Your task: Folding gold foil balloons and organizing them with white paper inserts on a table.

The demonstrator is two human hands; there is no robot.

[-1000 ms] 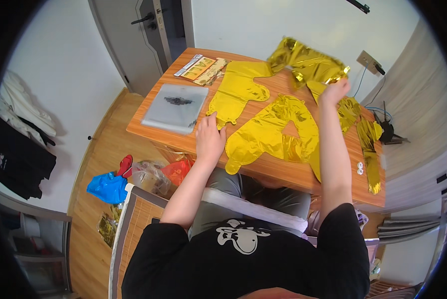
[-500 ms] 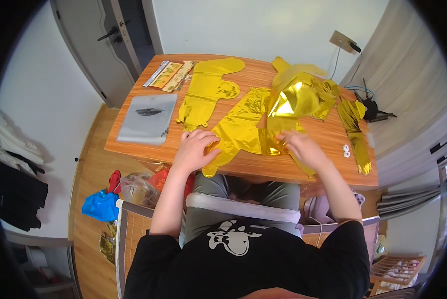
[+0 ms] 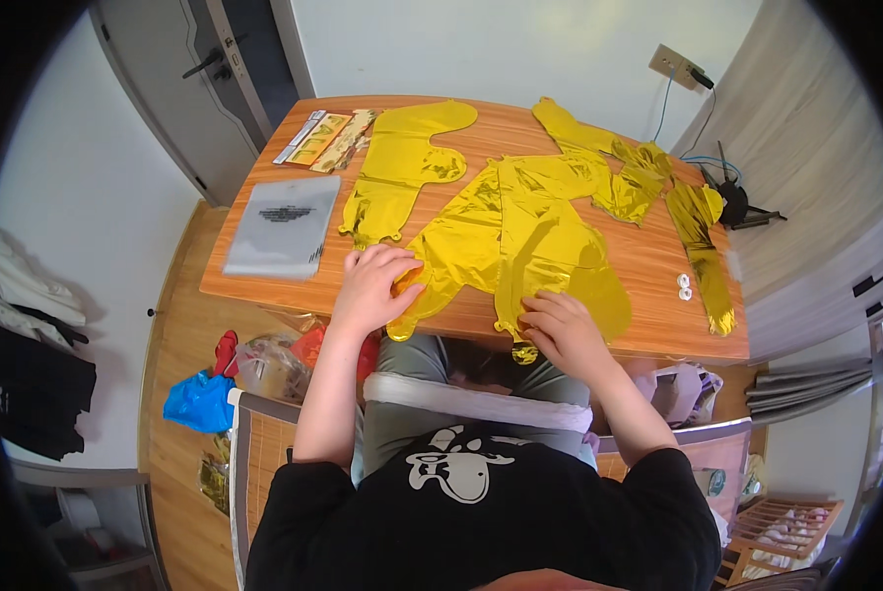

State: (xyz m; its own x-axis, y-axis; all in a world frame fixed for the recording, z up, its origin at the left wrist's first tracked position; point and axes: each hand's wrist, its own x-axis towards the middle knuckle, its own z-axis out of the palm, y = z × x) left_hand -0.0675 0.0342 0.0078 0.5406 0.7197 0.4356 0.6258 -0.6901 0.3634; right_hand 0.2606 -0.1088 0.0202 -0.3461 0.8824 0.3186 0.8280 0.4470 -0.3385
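Observation:
A flat, uninflated gold foil balloon point(image 3: 550, 236) is spread across the middle of the table, its near ends reaching the front edge. My left hand point(image 3: 374, 286) rests on its lower left end with the fingers spread. On its lower right part lies my right hand point(image 3: 565, 335), palm down and fingers extended, next to a small tab hanging over the edge. Another flat gold foil balloon point(image 3: 392, 167) lies to the left of it. A creased gold foil balloon point(image 3: 629, 177) touches it at the back right, and a narrow gold foil piece point(image 3: 698, 256) lies along the right edge.
On the table's point(image 3: 239, 288) left are a clear plastic bag point(image 3: 282, 231) and a printed card packet point(image 3: 325, 138). Two small white rolls point(image 3: 685, 287) and a black router point(image 3: 732, 202) are at the right. A blue plastic bag point(image 3: 199, 402) is on the floor.
The raised, shiny part of the middle balloon has come down and now lies spread flat toward the front right. My right hand has shifted slightly left and nearer the edge.

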